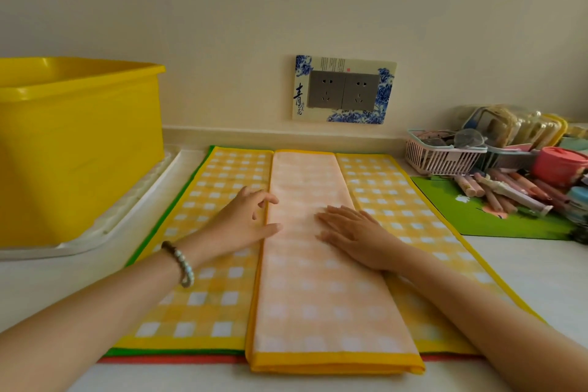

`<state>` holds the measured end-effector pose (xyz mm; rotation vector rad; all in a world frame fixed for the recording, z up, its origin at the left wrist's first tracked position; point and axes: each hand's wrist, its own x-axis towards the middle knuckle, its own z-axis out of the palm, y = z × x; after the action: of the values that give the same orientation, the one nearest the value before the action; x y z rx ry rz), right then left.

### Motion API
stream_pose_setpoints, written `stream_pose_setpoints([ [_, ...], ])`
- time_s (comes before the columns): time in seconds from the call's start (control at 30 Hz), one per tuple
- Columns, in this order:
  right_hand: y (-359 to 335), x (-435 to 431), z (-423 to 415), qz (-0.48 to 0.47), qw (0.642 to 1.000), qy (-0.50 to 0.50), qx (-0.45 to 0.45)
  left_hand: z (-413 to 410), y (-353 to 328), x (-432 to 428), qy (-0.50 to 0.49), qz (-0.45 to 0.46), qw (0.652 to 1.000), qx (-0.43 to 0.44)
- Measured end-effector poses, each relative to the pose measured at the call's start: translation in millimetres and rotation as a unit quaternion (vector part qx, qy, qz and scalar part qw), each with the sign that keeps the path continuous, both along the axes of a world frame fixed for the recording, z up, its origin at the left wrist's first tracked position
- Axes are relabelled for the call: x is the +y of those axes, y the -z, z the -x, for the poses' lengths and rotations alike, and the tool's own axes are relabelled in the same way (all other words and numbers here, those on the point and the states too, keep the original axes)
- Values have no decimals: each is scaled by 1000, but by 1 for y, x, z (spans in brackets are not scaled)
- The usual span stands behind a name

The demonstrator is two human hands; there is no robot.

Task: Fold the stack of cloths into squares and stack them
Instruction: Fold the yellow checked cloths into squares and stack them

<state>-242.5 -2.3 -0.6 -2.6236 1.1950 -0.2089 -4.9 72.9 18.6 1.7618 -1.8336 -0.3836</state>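
Now: folded strip under both hands

Noted: the strip (318,289) lies lengthwise on the stack (210,302) of flat checked cloths on the desk (525,267). Flat on the strip rests the right hand (353,235), fingers (340,216) straight and slightly spread. At its left edge sits the left hand (245,223), fingers loosely bent, apart, tips touching the edge, gripping nothing. Beside the stack: bin (79,153) left, basket (442,157) right.

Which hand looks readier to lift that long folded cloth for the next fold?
Probably the left hand: its fingers curl at the left edge of the folded strip, free to pinch. The right hand lies flat on it, pinning it.
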Motion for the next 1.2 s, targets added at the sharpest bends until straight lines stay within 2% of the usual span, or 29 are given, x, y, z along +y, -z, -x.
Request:
stream_pose_setpoints([
  [0.1, -7, 8, 15, -18, 995, -18, -100, -6, -2, 26, 115, -2, 993, -29],
  [0.17, -12, 18, 31, -8, 991, -38, -130, -6, -3, 41, 152, -4, 986, -60],
  [0.3, -13, 31, 70, 108, 989, -78, -59, -8, 1, 57, 160, -67, 978, -112],
  [0.4, -15, 37, 83, 226, 966, -130, 6, -8, 0, 62, 163, -110, 967, -163],
  [0.5, -19, 39, 83, 276, 940, -192, 53, -6, -4, 66, 172, -142, 952, -208],
  [0.6, -21, 38, 80, 285, 929, -223, 76, -6, -6, 69, 190, -182, 932, -249],
  [0.73, -19, 39, 74, 270, 929, -245, 60, -6, -7, 70, 206, -218, 918, -259],
  [0.9, -13, 41, 71, 198, 957, -213, 2, -5, -10, 70, 206, -249, 909, -265],
  [0.97, -13, 42, 70, 163, 969, -180, -34, -6, -10, 69, 192, -223, 930, -221],
  [1.07, -17, 41, 68, 93, 984, -121, -87, -14, -10, 65, 150, -183, 971, -25],
  [1.13, -22, 41, 63, 33, 985, -91, -140, -15, -11, 63, 133, -174, 970, 110],
  [1.2, -24, 36, 55, 7, 977, -53, -209, -15, -13, 59, 108, -157, 966, 173],
])
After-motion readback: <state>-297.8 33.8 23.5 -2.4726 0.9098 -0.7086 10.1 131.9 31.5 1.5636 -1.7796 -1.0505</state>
